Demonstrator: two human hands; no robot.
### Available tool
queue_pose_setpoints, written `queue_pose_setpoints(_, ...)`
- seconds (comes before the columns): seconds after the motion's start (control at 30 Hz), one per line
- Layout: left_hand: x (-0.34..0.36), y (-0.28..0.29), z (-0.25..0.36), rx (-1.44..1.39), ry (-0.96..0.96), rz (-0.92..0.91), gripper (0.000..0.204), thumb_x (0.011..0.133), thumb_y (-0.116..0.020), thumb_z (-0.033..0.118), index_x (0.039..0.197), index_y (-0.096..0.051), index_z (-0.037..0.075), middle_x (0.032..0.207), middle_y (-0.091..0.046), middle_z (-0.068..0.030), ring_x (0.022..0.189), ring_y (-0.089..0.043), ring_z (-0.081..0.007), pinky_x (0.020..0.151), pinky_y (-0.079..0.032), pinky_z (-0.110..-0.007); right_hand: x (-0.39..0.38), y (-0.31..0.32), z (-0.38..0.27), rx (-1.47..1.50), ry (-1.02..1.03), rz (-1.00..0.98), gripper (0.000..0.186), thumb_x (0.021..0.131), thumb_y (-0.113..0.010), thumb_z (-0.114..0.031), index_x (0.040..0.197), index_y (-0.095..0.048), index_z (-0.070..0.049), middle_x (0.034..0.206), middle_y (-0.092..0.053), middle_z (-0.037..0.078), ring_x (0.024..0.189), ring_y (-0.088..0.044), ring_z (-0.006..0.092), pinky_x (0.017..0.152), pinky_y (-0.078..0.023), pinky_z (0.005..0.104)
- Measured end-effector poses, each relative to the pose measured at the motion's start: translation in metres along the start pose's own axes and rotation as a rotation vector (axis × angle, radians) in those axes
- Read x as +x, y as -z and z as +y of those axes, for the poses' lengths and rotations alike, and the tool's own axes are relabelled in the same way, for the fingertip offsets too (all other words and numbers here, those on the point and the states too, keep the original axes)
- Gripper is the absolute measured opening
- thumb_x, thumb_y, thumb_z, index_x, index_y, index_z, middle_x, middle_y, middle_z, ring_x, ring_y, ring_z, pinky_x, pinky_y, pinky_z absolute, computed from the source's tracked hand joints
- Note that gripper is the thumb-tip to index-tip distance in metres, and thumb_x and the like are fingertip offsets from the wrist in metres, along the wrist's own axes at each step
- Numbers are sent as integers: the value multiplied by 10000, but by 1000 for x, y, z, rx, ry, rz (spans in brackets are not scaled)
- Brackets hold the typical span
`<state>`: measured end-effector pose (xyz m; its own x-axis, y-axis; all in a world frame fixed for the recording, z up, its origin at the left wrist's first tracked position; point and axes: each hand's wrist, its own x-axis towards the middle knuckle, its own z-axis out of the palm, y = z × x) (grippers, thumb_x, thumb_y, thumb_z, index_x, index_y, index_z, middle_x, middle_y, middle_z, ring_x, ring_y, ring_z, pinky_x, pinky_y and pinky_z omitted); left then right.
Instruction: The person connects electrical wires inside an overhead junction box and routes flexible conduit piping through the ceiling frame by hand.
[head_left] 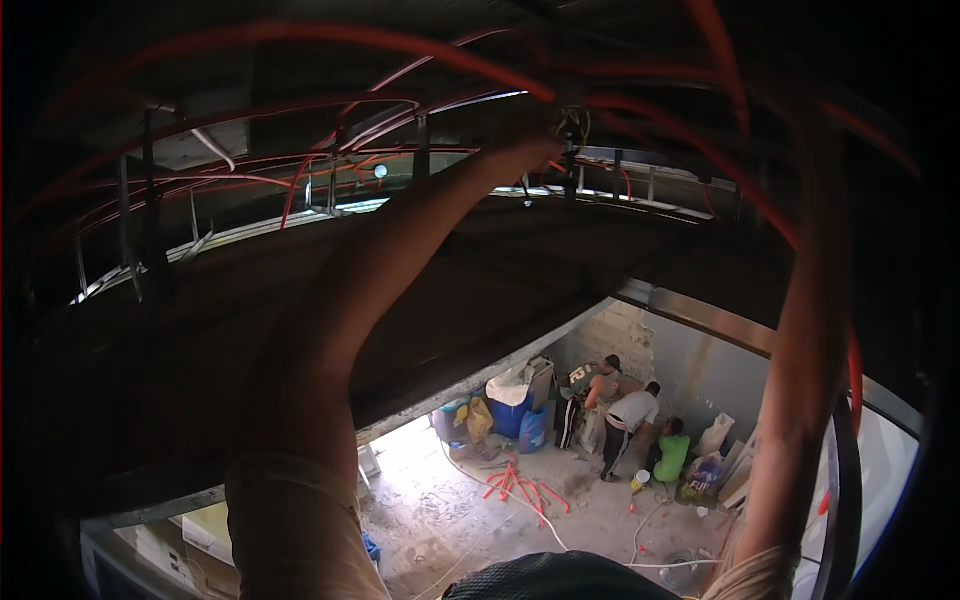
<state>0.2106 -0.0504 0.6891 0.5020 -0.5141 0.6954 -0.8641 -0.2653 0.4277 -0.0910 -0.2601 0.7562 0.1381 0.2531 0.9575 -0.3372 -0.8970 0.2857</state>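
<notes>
Left hand is reaching up at wires. Red pipes are running overhead. Three people are stooping below.

Red tubes on bare floor

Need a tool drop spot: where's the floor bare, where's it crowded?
Bare-looking: bright floor left of the white cable; smaller patch between red pipe pieces and white bucket. Crowded: blue drum and bags at back; three people and sacks rightward. Overhead, wires crowd the left hand.
</notes>
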Motion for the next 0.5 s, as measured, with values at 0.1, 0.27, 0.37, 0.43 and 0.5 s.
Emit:
queue_pose_setpoints(0.1, -6, -11, 15, -136, 21, -16, 126, 741, -666, 156, 739, -606, 45, 609, -536, -16, 553, -487, -100, 551, -410, -289, -11, -1, 11, 153, -34, -142, 383, 943, -529, -283, 1314, -541, -192, 1171, -643, 83, 936, -654, 208, 785, -515, 365)
queue_pose_setpoints(0.27, -12, -7, 18, -264, -34, -80, 141, 806, -677, 212, 742, -637, 93, 633, -555, 27, 540, -459, -74, 534, -404, -254, 6, 28, 1, -63, -276, -632, 437, 938, -527, -355, 1330, -522, -163, 1131, -643, 108, 962, -636, 224, 832, -495, 376)
queue_pose_setpoints(0.37, -7, -14, 18, -273, 13, -14, 101, 791, -687, 151, 831, -651, 65, 694, -601, 5, 596, -527, -75, 549, -435, -253, 12, -17, 42, -523, 8, -374, 417, 943, -513, -382, 1289, -547, -153, 1099, -639, 131, 1017, -616, 257, 873, -476, 399)
queue_pose_setpoints(0.43, -9, -13, 20, -255, 68, -18, 101, 798, -678, 159, 846, -655, 73, 712, -600, 9, 626, -531, -76, 597, -448, -264, 7, -8, 34, -253, -172, -366, 403, 946, -507, -374, 1257, -556, -123, 1092, -636, 144, 1026, -610, 279, 877, -477, 411)
queue_pose_setpoints(0.5, -16, -2, 9, -215, 110, -32, 104, 799, -677, 169, 843, -656, 78, 720, -598, 11, 641, -534, -77, 618, -450, -268, 2, -21, 27, 69, -338, -352, 393, 950, -502, -365, 1226, -566, -93, 1086, -633, 158, 1035, -604, 301, 880, -477, 423)
